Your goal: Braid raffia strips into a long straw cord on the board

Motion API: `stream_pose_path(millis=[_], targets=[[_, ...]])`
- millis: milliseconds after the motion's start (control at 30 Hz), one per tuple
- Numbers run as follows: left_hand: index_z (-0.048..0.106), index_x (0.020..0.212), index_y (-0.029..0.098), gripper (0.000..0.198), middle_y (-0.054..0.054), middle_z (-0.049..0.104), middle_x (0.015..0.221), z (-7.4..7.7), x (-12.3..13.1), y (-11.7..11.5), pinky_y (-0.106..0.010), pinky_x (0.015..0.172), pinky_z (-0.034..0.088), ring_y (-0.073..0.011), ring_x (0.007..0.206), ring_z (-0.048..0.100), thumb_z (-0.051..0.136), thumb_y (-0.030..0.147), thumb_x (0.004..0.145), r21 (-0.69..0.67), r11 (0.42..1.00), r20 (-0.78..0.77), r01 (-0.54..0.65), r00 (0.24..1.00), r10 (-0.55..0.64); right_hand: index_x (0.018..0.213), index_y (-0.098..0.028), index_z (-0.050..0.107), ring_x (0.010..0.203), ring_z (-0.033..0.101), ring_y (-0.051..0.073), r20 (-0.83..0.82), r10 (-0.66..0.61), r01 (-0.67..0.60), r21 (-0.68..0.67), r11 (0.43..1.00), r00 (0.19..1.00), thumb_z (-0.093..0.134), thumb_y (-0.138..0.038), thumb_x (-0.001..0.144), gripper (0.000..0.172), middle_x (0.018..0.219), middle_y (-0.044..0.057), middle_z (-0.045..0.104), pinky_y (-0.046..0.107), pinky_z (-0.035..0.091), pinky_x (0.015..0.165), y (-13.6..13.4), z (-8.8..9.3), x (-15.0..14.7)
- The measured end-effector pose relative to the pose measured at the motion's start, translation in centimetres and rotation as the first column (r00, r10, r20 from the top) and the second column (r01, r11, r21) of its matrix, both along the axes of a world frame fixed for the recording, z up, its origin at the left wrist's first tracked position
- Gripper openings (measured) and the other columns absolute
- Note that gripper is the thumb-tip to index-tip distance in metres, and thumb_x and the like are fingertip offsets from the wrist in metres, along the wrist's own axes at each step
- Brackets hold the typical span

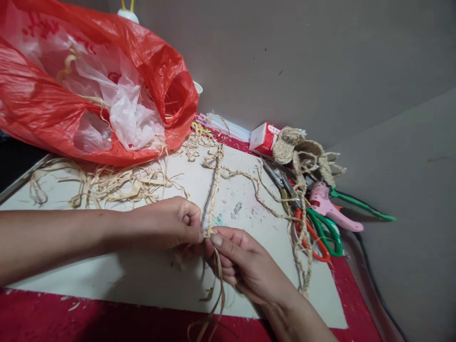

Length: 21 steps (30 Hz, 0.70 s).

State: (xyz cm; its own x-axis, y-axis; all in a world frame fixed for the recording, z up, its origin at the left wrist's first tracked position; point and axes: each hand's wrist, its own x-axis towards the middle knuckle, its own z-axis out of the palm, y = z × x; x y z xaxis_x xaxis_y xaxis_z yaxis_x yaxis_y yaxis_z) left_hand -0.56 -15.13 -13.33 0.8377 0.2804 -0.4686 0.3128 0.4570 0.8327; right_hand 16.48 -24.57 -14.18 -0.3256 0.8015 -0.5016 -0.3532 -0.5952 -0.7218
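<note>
A thin braid of straw-coloured raffia (pixel 214 187) runs from the far side of a pale board (pixel 149 275) down to my hands. My left hand (pixel 169 223) is closed, pinching the braid's near end between thumb and fingers. My right hand (pixel 238 263) is closed too, its thumb and fingers gripping loose raffia strands (pixel 217 289) that hang down from the same spot toward the red table edge. The two hands touch at the braid's end.
A red plastic bag (pixel 89 80) with white plastic and raffia fills the back left, loose raffia (pixel 107 183) spread before it. At right lie orange and green scissors (pixel 320 232), a pink glue gun (pixel 329 206), woven raffia pieces (pixel 302 152) and a red-white box (pixel 263 137).
</note>
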Motion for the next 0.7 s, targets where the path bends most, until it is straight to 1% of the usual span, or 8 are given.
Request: stream_pose_path(millis=[67, 167, 267, 367, 433, 500, 567, 700], targets=[[0.053, 0.067, 0.015, 0.01, 0.004, 0.051, 0.049, -0.2, 0.0, -0.2, -0.018, 0.042, 0.033, -0.0069, 0.041, 0.042, 0.058, 0.024, 0.07, 0.007, 1.0, -0.027, -0.005, 1.0, 0.005, 0.071, -0.013, 0.057, 0.038, 0.018, 0.002, 0.002, 0.009, -0.009, -0.012, 1.0, 1.0, 0.061, -0.037, 0.084, 0.028, 0.044, -0.01, 0.03, 0.015, 0.013, 0.035, 0.0, 0.1, 0.0], [0.053, 0.069, 0.016, 0.011, 0.008, 0.045, 0.045, -0.6, 0.0, -0.2, -0.017, 0.039, 0.024, -0.0048, 0.037, 0.034, 0.06, 0.024, 0.07, 0.087, 0.996, -0.044, -0.024, 0.999, 0.028, 0.07, -0.013, 0.056, 0.039, 0.017, 0.002, -0.006, 0.016, -0.016, -0.035, 0.999, 1.0, 0.063, -0.038, 0.083, 0.029, 0.046, -0.01, 0.03, 0.015, 0.012, 0.035, 0.1, 0.1, 0.1], [0.052, 0.077, 0.016, 0.015, 0.006, 0.054, 0.054, -0.8, 0.0, 0.1, -0.016, 0.044, 0.029, -0.0053, 0.044, 0.041, 0.063, 0.022, 0.068, 0.031, 0.998, 0.039, -0.061, 0.997, 0.06, 0.069, -0.013, 0.055, 0.04, 0.018, 0.002, -0.017, 0.017, -0.018, -0.044, 0.999, 1.0, 0.063, -0.038, 0.082, 0.029, 0.047, -0.01, 0.03, 0.015, 0.013, 0.036, 0.1, 0.0, 0.1], [0.055, 0.084, 0.016, 0.016, 0.001, 0.061, 0.064, -0.7, 0.0, 0.4, -0.017, 0.049, 0.035, -0.0064, 0.049, 0.047, 0.061, 0.022, 0.071, -0.015, 1.0, 0.081, -0.011, 0.997, 0.012, 0.07, -0.013, 0.057, 0.039, 0.017, 0.002, -0.016, 0.019, -0.02, -0.053, 0.998, 1.0, 0.064, -0.039, 0.082, 0.029, 0.046, -0.01, 0.029, 0.015, 0.013, 0.035, 0.1, 0.0, 0.2], [0.057, 0.082, 0.015, 0.013, 0.001, 0.059, 0.063, -0.2, 0.0, 0.4, -0.017, 0.048, 0.034, -0.0062, 0.049, 0.046, 0.059, 0.023, 0.073, 0.036, 0.999, 0.065, 0.023, 0.998, -0.026, 0.07, -0.013, 0.057, 0.039, 0.017, 0.002, -0.017, 0.018, -0.019, -0.057, 0.998, 1.0, 0.064, -0.039, 0.081, 0.029, 0.046, -0.01, 0.029, 0.015, 0.013, 0.035, 0.1, 0.0, 0.2], [0.059, 0.078, 0.014, 0.012, 0.003, 0.054, 0.058, 0.3, -0.1, 0.3, -0.017, 0.045, 0.03, -0.0059, 0.047, 0.041, 0.058, 0.025, 0.073, 0.155, 0.987, 0.017, 0.034, 0.999, -0.037, 0.07, -0.012, 0.057, 0.039, 0.018, 0.002, -0.026, 0.018, -0.019, -0.058, 0.998, 1.0, 0.064, -0.038, 0.082, 0.029, 0.046, -0.01, 0.029, 0.015, 0.012, 0.035, 0.1, 0.0, 0.3], [0.06, 0.072, 0.014, 0.013, 0.005, 0.047, 0.054, 0.9, -0.1, 0.0, -0.018, 0.044, 0.024, -0.0057, 0.047, 0.036, 0.057, 0.026, 0.074, 0.336, 0.942, -0.033, 0.026, 0.999, -0.016, 0.069, -0.012, 0.057, 0.039, 0.017, 0.002, -0.034, 0.018, -0.02, -0.064, 0.998, 0.999, 0.064, -0.037, 0.082, 0.029, 0.046, -0.01, 0.029, 0.015, 0.012, 0.035, 0.1, 0.0, 0.3], [0.052, 0.06, 0.016, 0.02, 0.005, 0.041, 0.051, 1.3, 0.1, -0.8, -0.019, 0.047, 0.022, -0.0064, 0.048, 0.033, 0.051, 0.026, 0.077, 0.667, 0.745, -0.081, -0.002, 0.994, 0.075, 0.07, -0.013, 0.057, 0.038, 0.015, 0.002, -0.038, 0.033, -0.036, -0.073, 0.997, 0.999, 0.063, -0.038, 0.082, 0.029, 0.046, -0.01, 0.028, 0.015, 0.012, 0.036, 0.2, 0.1, 0.4]])
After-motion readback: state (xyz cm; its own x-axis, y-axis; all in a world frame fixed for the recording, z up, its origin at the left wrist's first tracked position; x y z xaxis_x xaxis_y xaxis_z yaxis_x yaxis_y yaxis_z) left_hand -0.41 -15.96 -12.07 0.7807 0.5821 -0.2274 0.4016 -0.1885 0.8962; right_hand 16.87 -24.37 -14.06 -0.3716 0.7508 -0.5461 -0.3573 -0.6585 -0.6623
